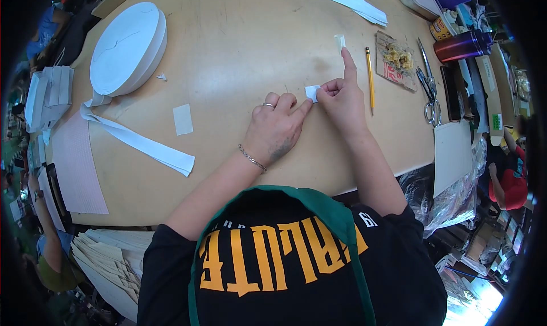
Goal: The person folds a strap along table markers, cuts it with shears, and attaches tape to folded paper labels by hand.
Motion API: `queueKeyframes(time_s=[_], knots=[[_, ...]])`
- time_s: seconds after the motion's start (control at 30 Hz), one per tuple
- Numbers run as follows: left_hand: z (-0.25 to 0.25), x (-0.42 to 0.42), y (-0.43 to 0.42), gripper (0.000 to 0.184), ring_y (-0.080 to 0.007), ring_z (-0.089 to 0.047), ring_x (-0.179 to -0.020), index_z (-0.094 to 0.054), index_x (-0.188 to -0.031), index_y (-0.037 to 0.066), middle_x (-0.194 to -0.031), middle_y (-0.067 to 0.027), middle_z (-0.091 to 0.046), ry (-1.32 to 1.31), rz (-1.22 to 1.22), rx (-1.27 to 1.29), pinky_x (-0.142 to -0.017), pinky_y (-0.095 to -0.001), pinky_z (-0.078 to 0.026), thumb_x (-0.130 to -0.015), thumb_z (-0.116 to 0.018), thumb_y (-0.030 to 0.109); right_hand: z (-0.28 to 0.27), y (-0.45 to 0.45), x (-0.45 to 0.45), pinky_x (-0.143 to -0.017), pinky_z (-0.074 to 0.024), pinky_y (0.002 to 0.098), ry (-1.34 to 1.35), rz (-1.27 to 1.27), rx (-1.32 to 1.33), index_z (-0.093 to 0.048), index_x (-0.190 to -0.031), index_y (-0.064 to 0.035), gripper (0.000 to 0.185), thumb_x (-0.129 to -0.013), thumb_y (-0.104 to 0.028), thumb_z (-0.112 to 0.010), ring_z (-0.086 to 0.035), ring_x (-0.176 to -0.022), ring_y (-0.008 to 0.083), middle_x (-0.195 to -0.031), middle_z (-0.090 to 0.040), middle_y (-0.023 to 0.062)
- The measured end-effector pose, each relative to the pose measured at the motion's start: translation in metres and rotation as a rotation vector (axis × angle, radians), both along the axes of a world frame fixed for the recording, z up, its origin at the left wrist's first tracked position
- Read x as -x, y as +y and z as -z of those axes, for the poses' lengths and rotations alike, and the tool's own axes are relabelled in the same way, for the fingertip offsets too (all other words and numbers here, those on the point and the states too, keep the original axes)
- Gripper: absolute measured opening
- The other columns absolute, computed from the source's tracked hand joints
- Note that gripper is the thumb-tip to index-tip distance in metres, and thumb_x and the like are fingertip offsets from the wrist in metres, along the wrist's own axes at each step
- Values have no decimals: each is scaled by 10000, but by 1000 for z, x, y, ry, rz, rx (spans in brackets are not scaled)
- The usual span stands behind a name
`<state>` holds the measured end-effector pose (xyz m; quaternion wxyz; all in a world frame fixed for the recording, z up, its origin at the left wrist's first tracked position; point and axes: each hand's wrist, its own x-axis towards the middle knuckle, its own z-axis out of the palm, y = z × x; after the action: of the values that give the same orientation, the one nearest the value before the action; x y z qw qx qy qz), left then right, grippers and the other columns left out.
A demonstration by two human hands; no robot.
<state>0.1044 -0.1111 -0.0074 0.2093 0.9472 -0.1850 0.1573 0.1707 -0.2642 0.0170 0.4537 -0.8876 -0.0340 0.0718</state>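
A small white piece [311,92] lies on the wooden table between my two hands. My left hand [277,123], with a ring and a bracelet, rests on the table, its index fingertip at the piece's lower edge and the other fingers curled. The thumb and bent fingers of my right hand [343,98] pinch the piece's right side. Its index finger points up, the tip against a pale strip [340,41]. A yellow pencil [370,81] lies just right of that hand. Left of my left hand is a cream rectangle [183,119].
A large white roll [125,49] trails a band [148,145] at the left, near a pink lined sheet [80,161]. White strips [350,2] lie at the back. Rightward are a tray [396,61] with yellowish lumps, scissors [431,92] and a bottle [462,45]. People are at both sides.
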Motion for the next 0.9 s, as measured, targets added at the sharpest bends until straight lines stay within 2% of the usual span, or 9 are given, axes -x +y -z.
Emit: queueKeyframes(time_s=[0.9], knots=[[2,-1,-3,484,-205,-478,-781,-596,-1185,175,-882,-10,-488,15,-13,-78,-542,-317,-460,-706,-624,112,1,2,2,-648,-525,335,-79,-48,63,-178,-1432,-91,816,-743,-13,-608,-643,-656,235,-710,-633,100]])
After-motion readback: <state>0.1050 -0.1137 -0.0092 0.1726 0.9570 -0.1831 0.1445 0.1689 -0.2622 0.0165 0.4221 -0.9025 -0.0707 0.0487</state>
